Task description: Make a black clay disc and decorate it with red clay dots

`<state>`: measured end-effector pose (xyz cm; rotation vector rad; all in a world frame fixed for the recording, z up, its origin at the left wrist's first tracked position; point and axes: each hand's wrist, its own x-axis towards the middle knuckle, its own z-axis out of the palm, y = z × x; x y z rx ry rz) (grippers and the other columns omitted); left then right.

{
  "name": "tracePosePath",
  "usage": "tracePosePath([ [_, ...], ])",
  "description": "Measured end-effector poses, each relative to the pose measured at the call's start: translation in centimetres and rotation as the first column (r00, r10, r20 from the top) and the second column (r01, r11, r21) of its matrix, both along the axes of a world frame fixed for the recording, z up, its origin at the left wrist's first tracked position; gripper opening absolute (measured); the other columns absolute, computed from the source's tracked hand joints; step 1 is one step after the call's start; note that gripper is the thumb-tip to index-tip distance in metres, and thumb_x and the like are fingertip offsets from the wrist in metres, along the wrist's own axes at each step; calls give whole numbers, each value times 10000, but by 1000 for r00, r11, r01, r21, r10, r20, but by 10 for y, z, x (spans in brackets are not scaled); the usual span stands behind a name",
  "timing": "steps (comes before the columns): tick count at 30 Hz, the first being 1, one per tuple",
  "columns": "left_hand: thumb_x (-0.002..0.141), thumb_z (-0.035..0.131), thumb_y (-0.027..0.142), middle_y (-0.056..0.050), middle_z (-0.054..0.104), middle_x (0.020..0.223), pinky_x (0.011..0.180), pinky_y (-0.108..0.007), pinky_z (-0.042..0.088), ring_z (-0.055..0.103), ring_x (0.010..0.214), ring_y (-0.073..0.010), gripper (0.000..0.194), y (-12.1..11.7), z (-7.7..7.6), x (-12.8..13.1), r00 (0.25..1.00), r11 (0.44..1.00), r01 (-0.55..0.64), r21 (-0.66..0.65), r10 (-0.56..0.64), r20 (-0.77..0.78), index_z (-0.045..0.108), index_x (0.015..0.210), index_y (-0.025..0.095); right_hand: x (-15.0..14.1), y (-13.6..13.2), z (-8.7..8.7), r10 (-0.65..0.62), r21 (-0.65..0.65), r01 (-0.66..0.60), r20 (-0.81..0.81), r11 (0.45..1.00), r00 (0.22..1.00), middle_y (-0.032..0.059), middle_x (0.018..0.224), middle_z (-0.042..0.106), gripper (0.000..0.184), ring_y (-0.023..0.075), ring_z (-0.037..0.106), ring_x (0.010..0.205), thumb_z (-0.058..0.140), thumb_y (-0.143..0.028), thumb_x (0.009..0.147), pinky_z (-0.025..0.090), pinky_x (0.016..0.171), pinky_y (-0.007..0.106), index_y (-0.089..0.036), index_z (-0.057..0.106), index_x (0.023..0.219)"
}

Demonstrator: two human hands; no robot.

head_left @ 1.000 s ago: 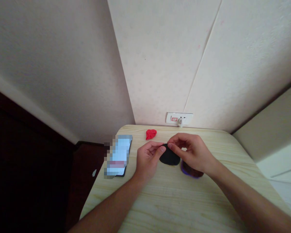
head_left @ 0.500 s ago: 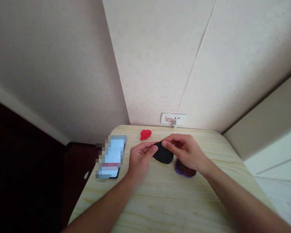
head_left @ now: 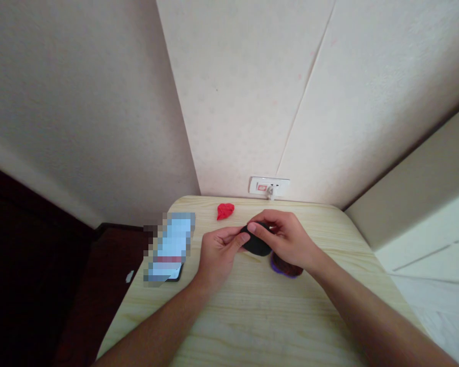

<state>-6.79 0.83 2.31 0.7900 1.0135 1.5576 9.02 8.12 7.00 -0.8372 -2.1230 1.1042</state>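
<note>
A flat, rounded black piece (head_left: 258,246) is held between both hands above the table; I cannot tell what kind of thing it is. My left hand (head_left: 220,255) pinches its left edge, thumb on top. On the upper right side, my right hand (head_left: 285,236) grips it between thumb and fingers, covering part of it. Just below my right hand lies a dark brown, fuzzy-looking rounded thing with a purple rim (head_left: 286,265), partly hidden by that hand. A crumpled red piece (head_left: 225,211) rests on the table beyond my left hand.
The light wood-grain table (head_left: 237,316) stands against the wall. A phone (head_left: 172,247), partly pixelated, lies at its left edge. Behind the table is a wall socket (head_left: 270,186) with a plug in it. A pale cabinet (head_left: 424,204) is on the right.
The whole view has shifted slightly. The black piece has turned a little in my fingers, and more of its upper part shows behind my right thumb. Both hands keep their grip.
</note>
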Motion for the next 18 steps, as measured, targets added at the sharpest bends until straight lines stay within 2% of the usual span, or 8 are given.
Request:
tracePosePath([
  [3,724,887,270,-91,835,879,722,-294,644,791,772,-221,280,-1,-1,1,1000,1000,17,-11,-17,4,827,965,141,1,0,0,-47,125,38,67,991,997,33,717,707,349,153,598,655,593,-419,988,449,618,261,-172,750,798],
  [8,750,866,344,-110,825,849,734,-392,663,788,753,-257,287,-2,1,3,998,997,64,-32,-63,31,822,922,118,0,1,-3,-136,56,136,-5,989,991,15,676,627,413,144,534,619,538,-483,1006,411,567,249,-169,691,785],
  [12,765,849,355,-110,807,781,707,-383,654,771,701,-244,275,-2,3,2,995,996,82,-32,-80,55,809,864,101,-2,0,-4,-117,19,117,3,993,993,-17,608,530,462,127,466,553,479,-513,1024,371,507,234,-186,613,726],
  [16,802,796,416,-86,777,730,640,-362,633,740,657,-224,300,0,2,3,995,998,64,-23,-62,77,748,787,120,-4,-4,-5,-100,7,100,-4,995,995,-1,674,584,429,140,516,605,464,-510,1029,415,557,239,-189,637,801],
  [18,820,772,441,-70,764,734,625,-343,619,723,659,-210,315,1,1,3,998,999,32,-15,-32,60,732,792,130,-5,-5,-4,-95,13,95,10,995,995,0,668,580,431,143,510,609,481,-521,1019,401,557,241,-189,639,794],
])
